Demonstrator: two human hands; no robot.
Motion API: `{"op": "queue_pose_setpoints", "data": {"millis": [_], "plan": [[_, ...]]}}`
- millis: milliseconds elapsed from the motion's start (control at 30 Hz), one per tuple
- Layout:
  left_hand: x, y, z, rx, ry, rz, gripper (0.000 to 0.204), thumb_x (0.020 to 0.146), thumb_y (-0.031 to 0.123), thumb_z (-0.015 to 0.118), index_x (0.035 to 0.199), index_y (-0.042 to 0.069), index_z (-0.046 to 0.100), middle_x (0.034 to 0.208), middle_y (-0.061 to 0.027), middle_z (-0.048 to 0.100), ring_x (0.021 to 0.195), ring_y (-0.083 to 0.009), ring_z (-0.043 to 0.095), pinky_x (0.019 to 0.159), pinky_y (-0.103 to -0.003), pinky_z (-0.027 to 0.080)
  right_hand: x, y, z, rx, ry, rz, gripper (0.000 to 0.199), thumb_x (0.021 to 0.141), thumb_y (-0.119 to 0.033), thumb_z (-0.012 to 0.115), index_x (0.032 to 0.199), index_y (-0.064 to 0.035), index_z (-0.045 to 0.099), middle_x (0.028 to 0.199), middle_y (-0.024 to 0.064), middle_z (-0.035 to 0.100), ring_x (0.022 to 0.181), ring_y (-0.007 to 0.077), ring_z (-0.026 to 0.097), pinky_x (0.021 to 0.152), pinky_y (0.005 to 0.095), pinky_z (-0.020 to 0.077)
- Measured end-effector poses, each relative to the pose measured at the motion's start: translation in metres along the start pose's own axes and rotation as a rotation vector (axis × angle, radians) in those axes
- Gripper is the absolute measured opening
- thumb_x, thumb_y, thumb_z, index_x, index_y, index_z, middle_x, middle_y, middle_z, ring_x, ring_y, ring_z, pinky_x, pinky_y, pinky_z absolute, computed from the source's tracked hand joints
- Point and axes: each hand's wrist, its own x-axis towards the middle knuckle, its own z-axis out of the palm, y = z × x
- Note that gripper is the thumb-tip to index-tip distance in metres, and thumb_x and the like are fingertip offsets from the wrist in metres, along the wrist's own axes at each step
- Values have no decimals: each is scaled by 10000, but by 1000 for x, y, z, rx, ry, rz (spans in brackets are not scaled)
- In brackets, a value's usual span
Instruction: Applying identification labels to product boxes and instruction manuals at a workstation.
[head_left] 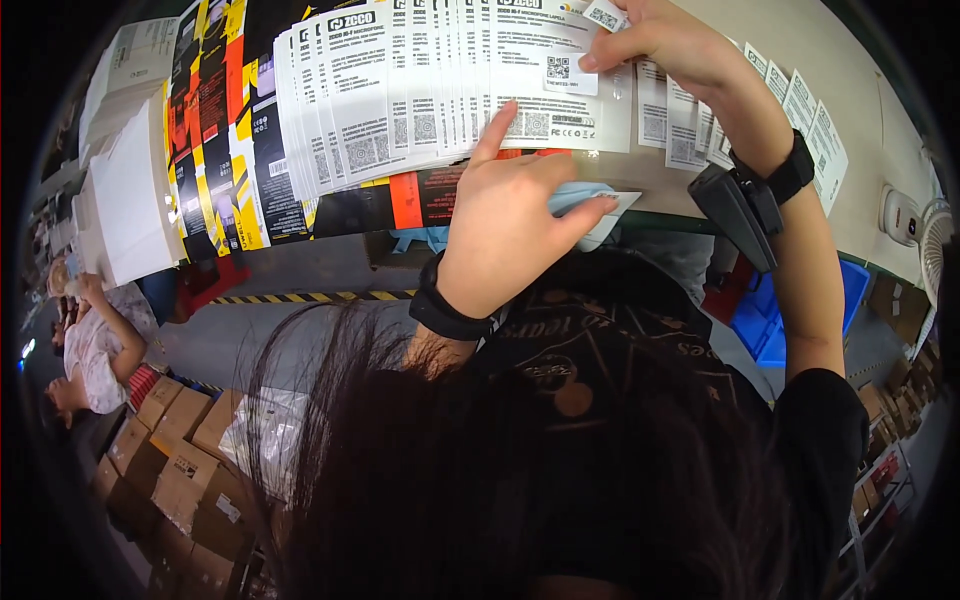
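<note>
Here we see a small white sticker [570, 70] near the top centre of the frame, pinched in the right hand [650, 40] over a fanned row of white cards [420, 90]. Just below, the left hand [510, 215] presses one finger on a card, its other fingers curled on a blue cloth [575, 195]. Black-and-yellow flat boxes [225, 150] lie upper left; cardboard boxes [185, 470] sit lower left.
</note>
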Motion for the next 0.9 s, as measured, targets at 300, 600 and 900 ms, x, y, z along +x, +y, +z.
{"op": "queue_pose_setpoints", "data": {"millis": [300,600,900], "plan": [[0,0,0,0,7,8,250,712,286,684,683,49,612,520,-88,551,529,-249,559,1031,-406,289,3,-1,-3,-13,-64,49,369,622,-14,707,944,70,548,815,115,623,675,152,580,602,228,450],[-1,2,4,37,33,33,263,719,301,674,682,48,612,522,-87,553,536,-248,566,1033,-405,288,-16,-5,15,-314,246,-55,450,741,-157,665,1039,96,440,821,143,603,687,148,586,604,255,475],[1,-1,4,83,-2,33,265,718,297,676,699,40,616,536,-83,563,546,-243,572,1039,-407,283,-30,16,22,-66,342,-65,403,730,-218,716,979,-21,467,702,20,539,675,91,538,643,235,435]]}}
